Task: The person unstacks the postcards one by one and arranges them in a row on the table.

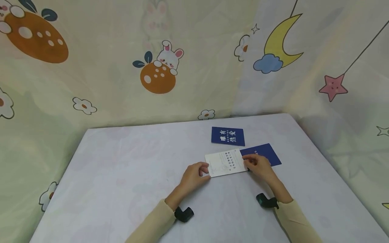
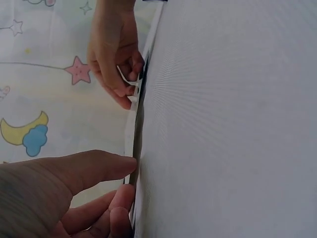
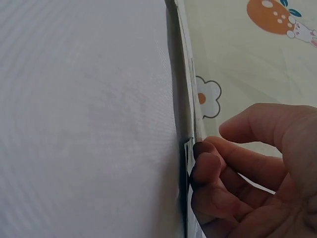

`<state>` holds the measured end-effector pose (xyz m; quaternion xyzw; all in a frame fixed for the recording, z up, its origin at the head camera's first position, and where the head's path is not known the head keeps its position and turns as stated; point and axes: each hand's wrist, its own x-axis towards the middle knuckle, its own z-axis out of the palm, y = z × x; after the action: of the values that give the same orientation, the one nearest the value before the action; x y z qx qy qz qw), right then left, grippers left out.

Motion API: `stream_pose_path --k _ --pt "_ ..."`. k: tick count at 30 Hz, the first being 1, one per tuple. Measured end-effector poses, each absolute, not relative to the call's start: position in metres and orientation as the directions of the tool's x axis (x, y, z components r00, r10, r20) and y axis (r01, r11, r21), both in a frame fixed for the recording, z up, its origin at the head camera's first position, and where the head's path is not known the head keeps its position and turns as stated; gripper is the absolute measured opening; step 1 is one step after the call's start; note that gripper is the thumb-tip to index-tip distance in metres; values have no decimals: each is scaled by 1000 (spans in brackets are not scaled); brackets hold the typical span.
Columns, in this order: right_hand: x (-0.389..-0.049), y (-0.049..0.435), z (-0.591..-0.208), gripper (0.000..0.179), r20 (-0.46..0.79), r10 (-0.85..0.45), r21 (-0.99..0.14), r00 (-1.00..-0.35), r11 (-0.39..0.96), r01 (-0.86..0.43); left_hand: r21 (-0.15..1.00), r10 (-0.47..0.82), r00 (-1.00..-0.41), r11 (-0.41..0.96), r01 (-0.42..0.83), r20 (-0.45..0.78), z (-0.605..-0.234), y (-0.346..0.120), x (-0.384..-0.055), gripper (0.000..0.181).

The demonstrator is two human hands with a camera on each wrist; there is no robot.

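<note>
A white booklet [image 1: 223, 163] printed with dark characters lies flat near the middle of the table, its right end overlapping a dark blue booklet [image 1: 271, 153]. At its left edge, my left hand [image 1: 194, 173] holds it between thumb and curled fingers. My right hand [image 1: 258, 165] is at the opposite edge, fingers curled against it and over part of the blue booklet. The left wrist view shows the white booklet's thin edge [image 2: 130, 141] side-on, with a curved page by the right fingers. In the right wrist view, the right thumb [image 3: 242, 124] stands slightly above the fingertips.
Behind the white booklet lies another dark blue booklet [image 1: 228, 136] with white characters on its cover. A white cloth covers the table [image 1: 136, 158]. Patterned fabric [image 1: 197, 67] rises behind it and at both sides. Each wrist carries a small black camera [image 1: 183, 214].
</note>
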<state>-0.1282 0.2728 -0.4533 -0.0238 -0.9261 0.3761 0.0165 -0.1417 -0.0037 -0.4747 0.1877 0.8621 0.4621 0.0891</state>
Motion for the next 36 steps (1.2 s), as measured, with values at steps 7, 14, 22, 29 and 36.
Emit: stream_pose_path --k 7,14,22,29,36 --pt "-126 273 -456 21 -25 23 -697 -999 716 34 824 407 -914 514 239 11 -477 -3 -141 33" --pt "-126 272 -456 22 -41 11 -696 -999 718 37 812 410 -912 531 242 4 -475 -3 -141 33" --pt "-126 270 -453 23 -52 4 -692 -999 721 39 802 411 -912 543 248 4 -474 -4 -141 32" --pt "-127 271 -453 23 -40 4 -700 -999 713 31 799 413 -911 544 256 10 -474 -4 -142 38" --pt "-127 271 -453 23 -19 37 -726 -999 687 40 840 388 -921 492 229 24 -481 -4 -146 34"
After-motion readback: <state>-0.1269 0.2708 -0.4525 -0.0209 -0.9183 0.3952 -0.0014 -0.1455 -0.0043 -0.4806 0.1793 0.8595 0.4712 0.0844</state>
